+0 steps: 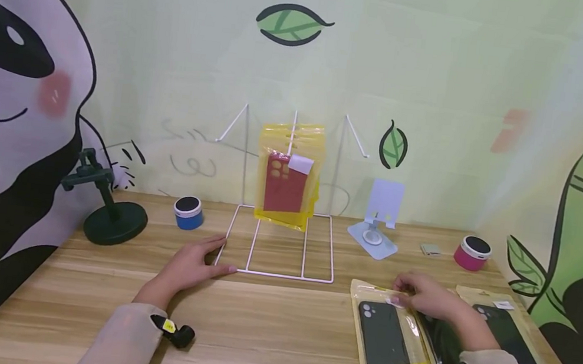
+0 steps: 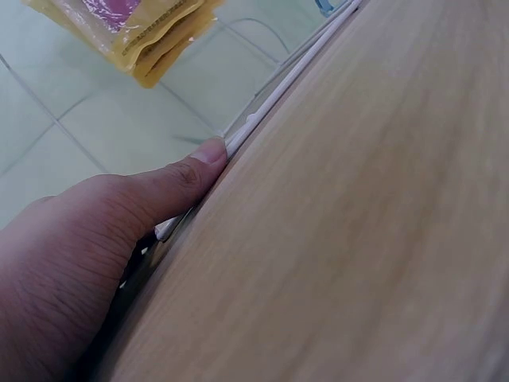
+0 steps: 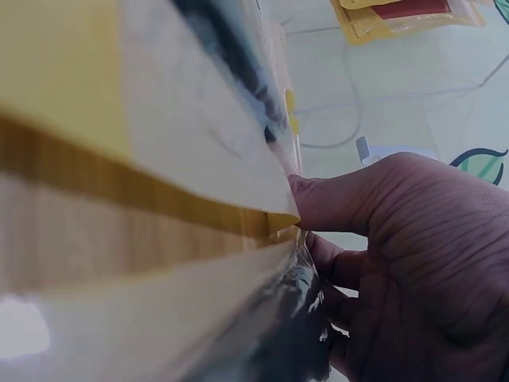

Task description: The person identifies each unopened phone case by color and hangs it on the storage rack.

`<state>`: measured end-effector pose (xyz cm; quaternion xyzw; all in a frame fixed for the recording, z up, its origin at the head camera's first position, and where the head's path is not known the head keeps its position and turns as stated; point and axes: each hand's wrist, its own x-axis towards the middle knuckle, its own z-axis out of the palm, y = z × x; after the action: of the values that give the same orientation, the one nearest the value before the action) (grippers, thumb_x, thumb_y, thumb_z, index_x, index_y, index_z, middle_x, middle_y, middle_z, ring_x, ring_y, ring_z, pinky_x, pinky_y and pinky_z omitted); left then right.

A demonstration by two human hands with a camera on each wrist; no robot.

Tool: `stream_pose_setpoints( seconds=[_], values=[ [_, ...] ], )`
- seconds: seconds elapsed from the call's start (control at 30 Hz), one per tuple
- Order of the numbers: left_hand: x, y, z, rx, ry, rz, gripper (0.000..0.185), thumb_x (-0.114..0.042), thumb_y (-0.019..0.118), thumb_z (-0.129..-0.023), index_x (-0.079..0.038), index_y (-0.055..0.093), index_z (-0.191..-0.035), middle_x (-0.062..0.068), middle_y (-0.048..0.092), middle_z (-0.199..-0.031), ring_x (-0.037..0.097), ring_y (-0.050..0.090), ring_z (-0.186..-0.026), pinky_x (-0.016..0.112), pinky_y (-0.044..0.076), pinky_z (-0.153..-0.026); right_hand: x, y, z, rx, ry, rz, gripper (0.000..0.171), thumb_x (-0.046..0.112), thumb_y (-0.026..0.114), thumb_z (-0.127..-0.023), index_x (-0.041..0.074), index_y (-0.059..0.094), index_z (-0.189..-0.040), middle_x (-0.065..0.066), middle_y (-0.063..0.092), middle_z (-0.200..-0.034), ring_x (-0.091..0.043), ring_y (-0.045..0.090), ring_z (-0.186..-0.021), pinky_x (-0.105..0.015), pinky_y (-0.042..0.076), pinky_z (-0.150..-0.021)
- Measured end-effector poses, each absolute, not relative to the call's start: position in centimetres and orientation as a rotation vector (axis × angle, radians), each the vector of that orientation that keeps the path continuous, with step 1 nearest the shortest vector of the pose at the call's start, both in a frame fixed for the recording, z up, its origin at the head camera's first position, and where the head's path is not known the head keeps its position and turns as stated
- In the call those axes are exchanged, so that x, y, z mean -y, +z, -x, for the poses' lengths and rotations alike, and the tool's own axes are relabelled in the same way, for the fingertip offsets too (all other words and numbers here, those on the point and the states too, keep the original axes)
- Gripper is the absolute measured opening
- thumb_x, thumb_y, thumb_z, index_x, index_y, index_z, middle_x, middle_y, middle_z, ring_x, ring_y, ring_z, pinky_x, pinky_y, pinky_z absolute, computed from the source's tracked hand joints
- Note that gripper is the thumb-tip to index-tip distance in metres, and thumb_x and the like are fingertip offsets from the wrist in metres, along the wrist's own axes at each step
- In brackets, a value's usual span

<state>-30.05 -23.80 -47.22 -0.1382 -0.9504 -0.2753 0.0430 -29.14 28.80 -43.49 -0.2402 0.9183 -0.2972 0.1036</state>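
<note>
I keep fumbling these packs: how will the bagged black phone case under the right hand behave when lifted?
The bagged case probably stays flat, stiffened by the case inside. Its glossy film looks slippery, and the empty top edge that the right hand pinches may bend. Likely light.

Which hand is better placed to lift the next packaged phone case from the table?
Probably the right hand: its fingers already pinch the top edge of a packaged phone case. The left hand rests across the table on the white wire rack base.

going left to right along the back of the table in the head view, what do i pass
dark green round-based stand → blue round speaker → white wire rack hung with yellow-backed phone case packets → pale blue phone holder → small grey square → pink round speaker
</note>
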Motion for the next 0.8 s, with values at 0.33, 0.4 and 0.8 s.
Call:
stream_pose_setpoints(
  seconds=[0.33,0.4,0.8],
  values=[
    [23.8,-47.32,30.07,2.917,-0.853,0.404,0.094,-0.072,0.068,-0.081,-0.011,0.049,-0.15,0.009,0.042,-0.157,0.034,0.037,-0.144,0.057,0.032,-0.115,-28.77,-43.5,29.26,-2.78,-0.72,0.874,0.009,0.018,0.069,-0.095,0.014,0.061,-0.093,0.003,0.054,-0.089,-0.016,0.049,-0.085,-0.034,0.043,-0.073],
    [23.82,-47.35,30.1,2.919,-0.848,0.403,0.094,-0.073,0.068,-0.08,-0.011,0.05,-0.15,0.009,0.042,-0.157,0.034,0.037,-0.145,0.056,0.032,-0.115,-28.71,-43.42,29.25,-2.779,-0.717,0.891,0.009,0.017,0.068,-0.096,0.014,0.061,-0.093,0.004,0.054,-0.088,-0.016,0.05,-0.084,-0.033,0.043,-0.072],
    [23.63,-47.22,30.05,2.929,-0.844,0.381,0.095,-0.074,0.067,-0.08,-0.012,0.049,-0.15,0.009,0.042,-0.157,0.034,0.037,-0.145,0.056,0.032,-0.115,-28.45,-43.31,29.27,-2.769,-0.86,0.781,0.005,0.015,0.064,-0.099,0.016,0.058,-0.1,0.003,0.062,-0.089,-0.018,0.055,-0.081,-0.034,0.047,-0.07]
  ],
)
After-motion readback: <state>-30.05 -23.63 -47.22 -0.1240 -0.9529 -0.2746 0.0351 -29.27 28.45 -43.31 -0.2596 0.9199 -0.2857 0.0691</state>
